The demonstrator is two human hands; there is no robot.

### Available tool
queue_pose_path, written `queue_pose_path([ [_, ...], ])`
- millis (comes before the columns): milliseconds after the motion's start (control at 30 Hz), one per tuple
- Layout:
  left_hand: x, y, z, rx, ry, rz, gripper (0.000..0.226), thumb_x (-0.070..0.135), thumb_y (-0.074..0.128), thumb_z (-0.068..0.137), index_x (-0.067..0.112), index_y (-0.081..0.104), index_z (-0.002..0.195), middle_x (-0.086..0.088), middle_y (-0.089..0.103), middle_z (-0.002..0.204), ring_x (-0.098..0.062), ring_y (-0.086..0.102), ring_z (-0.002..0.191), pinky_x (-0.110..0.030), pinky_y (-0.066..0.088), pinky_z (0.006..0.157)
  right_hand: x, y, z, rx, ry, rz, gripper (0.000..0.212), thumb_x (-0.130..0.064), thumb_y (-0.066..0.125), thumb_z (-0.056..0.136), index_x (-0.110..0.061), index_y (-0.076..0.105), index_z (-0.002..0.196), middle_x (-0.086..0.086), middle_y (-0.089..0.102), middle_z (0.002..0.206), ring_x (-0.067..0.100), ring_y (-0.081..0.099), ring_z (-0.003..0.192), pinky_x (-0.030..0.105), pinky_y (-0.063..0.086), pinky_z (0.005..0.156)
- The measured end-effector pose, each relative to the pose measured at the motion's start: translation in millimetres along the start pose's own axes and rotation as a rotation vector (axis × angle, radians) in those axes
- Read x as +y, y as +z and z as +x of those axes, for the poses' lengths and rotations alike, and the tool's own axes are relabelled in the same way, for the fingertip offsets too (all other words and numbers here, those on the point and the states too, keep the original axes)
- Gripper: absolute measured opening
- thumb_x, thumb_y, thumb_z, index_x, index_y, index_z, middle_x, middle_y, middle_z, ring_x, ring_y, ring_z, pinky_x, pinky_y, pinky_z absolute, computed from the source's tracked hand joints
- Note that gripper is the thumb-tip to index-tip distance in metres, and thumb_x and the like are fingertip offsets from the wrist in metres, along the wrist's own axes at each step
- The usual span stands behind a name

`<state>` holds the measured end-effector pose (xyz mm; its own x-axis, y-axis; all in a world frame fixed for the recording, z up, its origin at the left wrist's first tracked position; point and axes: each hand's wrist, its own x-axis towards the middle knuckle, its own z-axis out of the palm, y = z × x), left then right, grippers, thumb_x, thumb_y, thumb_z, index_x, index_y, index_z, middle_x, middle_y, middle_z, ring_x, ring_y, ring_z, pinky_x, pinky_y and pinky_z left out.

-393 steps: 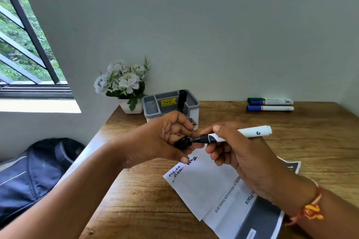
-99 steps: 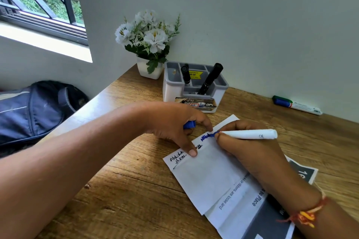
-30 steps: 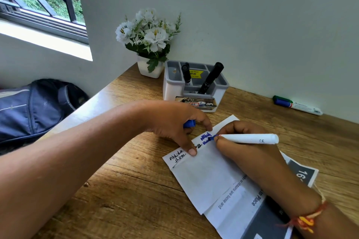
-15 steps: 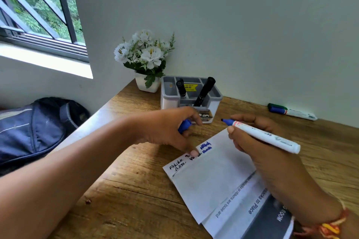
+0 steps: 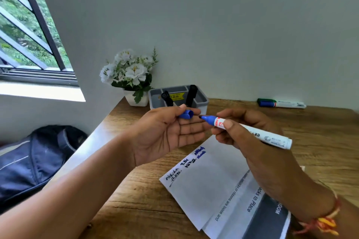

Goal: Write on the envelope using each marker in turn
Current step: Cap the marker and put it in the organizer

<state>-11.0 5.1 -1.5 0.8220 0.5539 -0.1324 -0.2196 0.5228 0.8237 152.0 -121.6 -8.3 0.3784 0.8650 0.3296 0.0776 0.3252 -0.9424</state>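
Desk [image 5: 136,209] — envelope [image 5: 204,182] on wood, pale wall [image 5: 213,25]

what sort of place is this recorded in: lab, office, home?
Likely a home or small-office study corner, not a lab: a wooden desk pushed against a plain wall, an organiser at its back edge, and a backpack lying beside it.

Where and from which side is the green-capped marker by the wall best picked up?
Probably pinch the green-capped marker at its cap end, from above. It lies flat along the wall with a blue-capped marker close against its near side, so the front looks blocked and its barrel is mostly hidden. The right hand holds the open blue marker, the left hand the blue cap.
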Motion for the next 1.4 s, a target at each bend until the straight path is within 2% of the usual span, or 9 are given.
queue_pose_path([
  [167,-5.4,4.2,2.4,0.001,-0.053,-0.025,0.042,0.028,0.039,0.102,-0.003,0.058,0.123,-0.026,0.07,0.116,-0.033,0.073,0.102,-0.048,0.053,0.099,-0.7,0.6,-3.4,-0.018,-0.022,-0.068,0.028,-0.03,0.069,0.077,-0.014,0.075,0.1,0.003,0.081,0.092,0.018,0.078,0.086,0.029,0.065,0.077],
  [400,-8.9,2.1,3.4,-0.025,-0.077,-0.006,0.045,0.03,0.044,0.096,-0.001,0.073,0.11,-0.021,0.073,0.111,-0.026,0.074,0.098,-0.046,0.054,0.096,1.3,-0.1,-2.3,-0.037,-0.027,-0.097,0.026,-0.03,0.07,0.079,-0.016,0.076,0.1,0.004,0.08,0.094,0.018,0.078,0.084,0.031,0.065,0.077],
  [533,-9.2,3.1,3.0,-0.046,-0.056,0.069,0.042,0.03,0.047,0.094,0.001,0.069,0.116,-0.024,0.068,0.122,-0.029,0.069,0.109,-0.049,0.047,0.106,4.2,-1.2,-2.8,-0.057,-0.031,-0.097,0.021,-0.028,0.074,0.077,-0.019,0.073,0.097,0.003,0.081,0.091,0.017,0.078,0.083,0.025,0.062,0.07],
  [667,-13.1,6.7,3.7,-0.013,0.003,0.147,0.039,0.029,0.044,0.099,0.002,0.061,0.121,-0.031,0.059,0.132,-0.044,0.053,0.128,-0.054,0.041,0.111,6.2,-0.3,-2.9,-0.06,-0.089,-0.169,0.023,-0.028,0.074,0.076,-0.016,0.074,0.096,-0.009,0.08,0.088,0.003,0.075,0.078,0.014,0.055,0.064],
  [900,-31.2,24.0,5.3,0.196,0.168,0.371,0.044,0.033,0.035,0.107,-0.001,0.058,0.123,-0.022,0.072,0.114,-0.037,0.067,0.113,-0.046,0.054,0.099,9.2,4.6,-2.1,-0.001,-0.132,-0.303,0.014,-0.041,0.069,0.075,-0.033,0.071,0.087,-0.018,0.073,0.089,-0.008,0.068,0.072,0.005,0.048,0.058],
  [1133,-37.4,27.4,5.3,0.179,0.188,0.277,0.046,0.033,0.034,0.108,-0.005,0.053,0.125,-0.023,0.072,0.111,-0.031,0.071,0.104,-0.038,0.057,0.086,16.6,2.3,-0.7,-0.014,-0.117,-0.318,0.024,-0.043,0.069,0.078,-0.023,0.075,0.089,-0.006,0.075,0.086,0.0,0.068,0.07,0.011,0.051,0.06],
  [1267,-30.7,23.9,5.2,0.127,0.123,0.194,0.055,0.041,0.028,0.107,-0.004,0.052,0.128,-0.026,0.07,0.117,-0.036,0.067,0.115,-0.046,0.052,0.1,15.1,-1.6,5.1,-0.096,-0.073,-0.247,0.02,-0.033,0.073,0.081,-0.02,0.077,0.094,-0.006,0.078,0.091,0.004,0.072,0.078,0.018,0.057,0.067],
  [1333,-29.7,21.8,6.4,0.131,0.125,0.129,0.055,0.038,0.028,0.108,-0.005,0.052,0.131,-0.027,0.068,0.12,-0.037,0.064,0.119,-0.049,0.046,0.107,9.5,-5.4,7.3,-0.124,-0.056,-0.172,0.022,-0.026,0.075,0.079,-0.015,0.078,0.098,-0.011,0.08,0.088,0.001,0.072,0.078,0.017,0.055,0.067],
  [1400,-30.1,19.9,7.1,0.152,0.14,0.091,0.049,0.032,0.029,0.108,-0.005,0.056,0.128,-0.026,0.069,0.119,-0.034,0.066,0.116,-0.048,0.047,0.106,4.8,-8.2,9.3,-0.089,-0.051,-0.108,0.027,-0.027,0.077,0.075,-0.016,0.079,0.099,-0.006,0.08,0.086,0.002,0.071,0.076,0.017,0.055,0.066],
])
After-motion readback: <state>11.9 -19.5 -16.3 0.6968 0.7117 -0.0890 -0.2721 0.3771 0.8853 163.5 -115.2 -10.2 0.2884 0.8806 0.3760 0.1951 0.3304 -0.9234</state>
